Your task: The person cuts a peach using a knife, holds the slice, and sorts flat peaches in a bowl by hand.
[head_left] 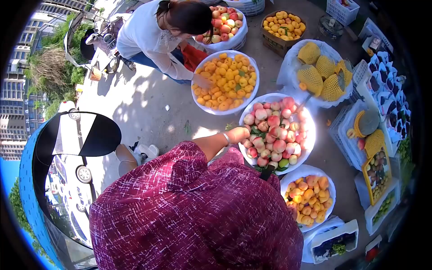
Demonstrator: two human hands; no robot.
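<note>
My left hand, with a bracelet at the wrist, is at the left rim of a white-lined basin full of pink peaches. Its fingers look curled, and what they hold is hidden. Part of my right hand shows past the maroon sleeve, against the left side of a smaller basin of orange-yellow fruit; its fingers cannot be made out. Green leaves lie among the pink peaches.
A person in white bends over a basin of yellow fruit, one hand on it. Beyond are red-yellow fruit, a cardboard box and netted melons. Crates stand at right, a grape box at lower right, a parked car at left.
</note>
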